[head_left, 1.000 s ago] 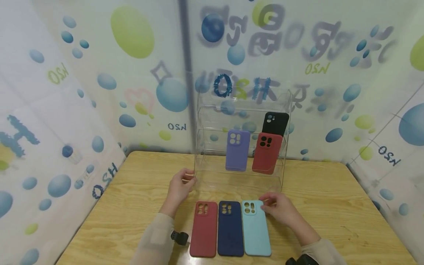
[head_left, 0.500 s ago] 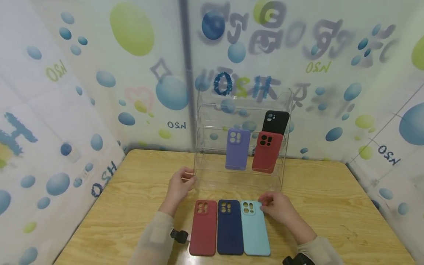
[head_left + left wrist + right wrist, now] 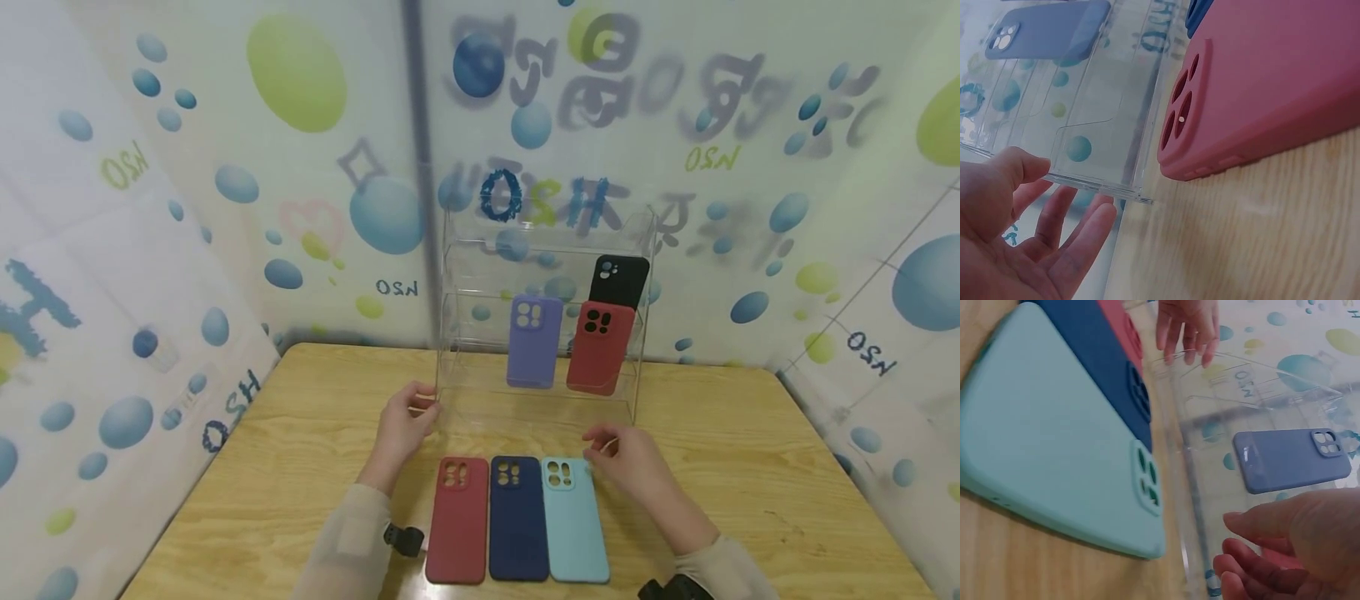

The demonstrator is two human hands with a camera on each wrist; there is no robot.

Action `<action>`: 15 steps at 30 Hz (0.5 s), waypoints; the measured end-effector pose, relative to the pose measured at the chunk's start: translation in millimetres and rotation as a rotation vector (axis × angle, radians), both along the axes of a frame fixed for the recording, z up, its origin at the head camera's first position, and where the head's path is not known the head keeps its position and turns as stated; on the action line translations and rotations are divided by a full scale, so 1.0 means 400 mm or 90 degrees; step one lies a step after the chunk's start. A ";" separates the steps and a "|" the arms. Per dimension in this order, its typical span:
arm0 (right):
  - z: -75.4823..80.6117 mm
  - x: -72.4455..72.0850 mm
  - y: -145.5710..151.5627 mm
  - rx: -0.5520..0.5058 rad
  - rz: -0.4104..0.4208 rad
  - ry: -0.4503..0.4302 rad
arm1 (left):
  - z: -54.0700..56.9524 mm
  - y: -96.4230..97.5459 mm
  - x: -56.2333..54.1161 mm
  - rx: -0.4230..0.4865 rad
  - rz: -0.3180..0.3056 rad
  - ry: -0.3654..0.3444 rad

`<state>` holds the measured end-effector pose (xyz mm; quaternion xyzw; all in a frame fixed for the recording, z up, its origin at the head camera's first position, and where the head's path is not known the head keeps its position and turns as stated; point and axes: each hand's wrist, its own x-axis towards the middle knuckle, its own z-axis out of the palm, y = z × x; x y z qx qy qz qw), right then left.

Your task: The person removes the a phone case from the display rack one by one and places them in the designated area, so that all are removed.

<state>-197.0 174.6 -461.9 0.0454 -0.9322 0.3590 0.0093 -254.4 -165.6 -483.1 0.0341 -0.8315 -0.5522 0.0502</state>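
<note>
Three phone cases lie side by side on the wooden table: a dark red case, a navy case and a light blue case. Behind them stands a clear tiered display stand. The fingertips of my left hand touch its left side edge, thumb on the near side, in the left wrist view. My right hand is by the top right corner of the light blue case, fingers loosely bent and holding nothing. On the stand lean a purple case, a red case and a black case.
Walls printed with blue and green bubbles enclose the table at the back and sides. A small dark wrist device sits on the left sleeve, another on the right.
The light blue case has shifted slightly left, closer against the navy one. My right hand has let go of its corner and lifted a little away. The left hand has stayed at the stand's edge.
</note>
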 end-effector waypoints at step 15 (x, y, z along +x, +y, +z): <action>0.112 -0.063 0.017 -0.012 -0.065 0.204 | -0.003 -0.001 0.001 -0.001 -0.001 0.000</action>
